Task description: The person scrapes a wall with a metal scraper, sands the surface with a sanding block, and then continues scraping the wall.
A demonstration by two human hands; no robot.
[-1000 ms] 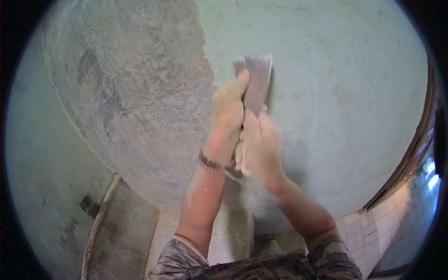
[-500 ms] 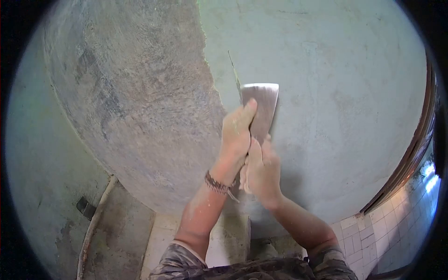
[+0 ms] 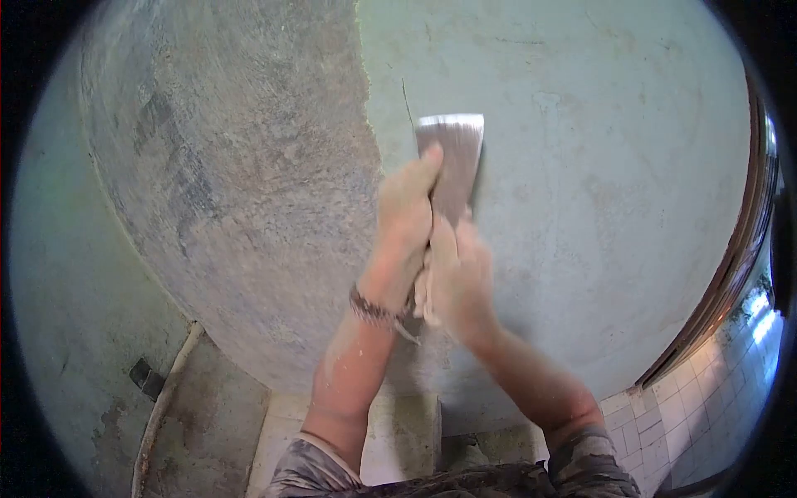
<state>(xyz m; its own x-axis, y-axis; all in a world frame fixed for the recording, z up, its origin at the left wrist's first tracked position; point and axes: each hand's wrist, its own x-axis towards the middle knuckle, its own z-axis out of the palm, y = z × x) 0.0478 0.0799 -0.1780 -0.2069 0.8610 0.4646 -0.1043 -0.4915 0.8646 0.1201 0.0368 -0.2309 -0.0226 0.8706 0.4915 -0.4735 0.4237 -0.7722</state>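
A wide metal scraper (image 3: pixel 455 166) lies with its blade pointing up against the wall, its bright edge across the pale green paint (image 3: pixel 598 191). My left hand (image 3: pixel 405 199) is closed on the scraper's left side, thumb stretched along the blade. Lower down, my right hand (image 3: pixel 463 270) is wrapped around its handle, which the fingers hide. Left of the blade, bare grey plaster (image 3: pixel 249 158) meets the paint along a ragged edge. A thin dark crack (image 3: pixel 406 100) runs in the paint just above the blade's left corner. A braided bracelet (image 3: pixel 374 309) circles my left wrist.
At the right stands a brown door frame (image 3: pixel 730 270), with a tiled floor (image 3: pixel 664 415) below it. A pipe (image 3: pixel 170 390) runs up the lower left, beside a small dark box (image 3: pixel 147 378) on the side wall. A pale ledge (image 3: pixel 403 427) sits below my arms.
Both hands and the scraper have moved up the wall and slightly left in view. The blade now covers the lower part of the crack. Both hands keep their hold.
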